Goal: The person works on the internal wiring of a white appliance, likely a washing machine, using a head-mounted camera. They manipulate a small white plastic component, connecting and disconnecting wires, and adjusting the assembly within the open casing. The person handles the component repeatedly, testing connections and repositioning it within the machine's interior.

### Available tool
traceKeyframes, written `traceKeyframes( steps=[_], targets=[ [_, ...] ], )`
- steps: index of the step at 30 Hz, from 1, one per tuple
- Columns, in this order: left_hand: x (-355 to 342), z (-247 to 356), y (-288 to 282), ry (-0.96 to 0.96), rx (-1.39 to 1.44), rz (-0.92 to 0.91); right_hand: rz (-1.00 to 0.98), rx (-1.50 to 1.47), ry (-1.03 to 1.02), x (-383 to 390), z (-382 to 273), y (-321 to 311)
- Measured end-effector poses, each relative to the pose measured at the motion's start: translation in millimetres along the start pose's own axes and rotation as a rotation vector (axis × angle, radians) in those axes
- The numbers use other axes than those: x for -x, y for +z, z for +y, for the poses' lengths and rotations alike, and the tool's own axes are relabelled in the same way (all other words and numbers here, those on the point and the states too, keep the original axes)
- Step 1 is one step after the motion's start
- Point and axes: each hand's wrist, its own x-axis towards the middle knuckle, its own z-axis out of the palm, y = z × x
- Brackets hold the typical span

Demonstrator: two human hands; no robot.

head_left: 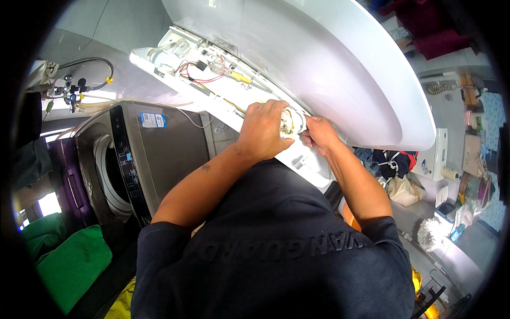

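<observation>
A small round white part [291, 121], yellowish inside, sits at the near end of a long white control panel housing [223, 85]. The part's open face points toward the person's right; its own long axis cannot be told. The housing's long axis runs from upper left down to lower right, along the edge of one large white appliance body [340, 64]. The left hand [263, 130] is curled closed around the part from the left. The right hand [319, 134] pinches the part's right rim with bent fingers. Inside the housing lie several red and yellow wires [207, 74]. To the left stands one grey top-loading washing machine [143, 159], with two green cloths [69, 255] below it.
</observation>
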Motion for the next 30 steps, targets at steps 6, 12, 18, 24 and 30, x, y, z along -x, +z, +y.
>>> traceKeyframes(
  steps=[6, 12, 18, 24, 30],
  targets=[
    [0.5, 0.4, -1.6, 0.0, -0.002, -0.004, 0.025, -0.011, 0.017, 2.3, -1.8, 2.1],
    [0.1, -0.2, -0.6, 0.009, 0.0, 0.0, 0.05, 0.002, 0.052, -1.3, -0.8, -0.3],
    [0.1, -0.3, 0.9, 0.019, -0.004, 0.01, 0.046, 0.008, 0.068, -2.2, -1.9, 0.9],
    [-0.5, -0.3, 1.5, 0.02, -0.007, 0.009, 0.038, -0.004, 0.08, -7.8, 2.0, -3.5],
    [-0.1, -1.5, 2.1, 0.013, -0.009, 0.01, 0.063, 0.003, 0.076, -5.0, -0.5, 0.6]
  ],
)
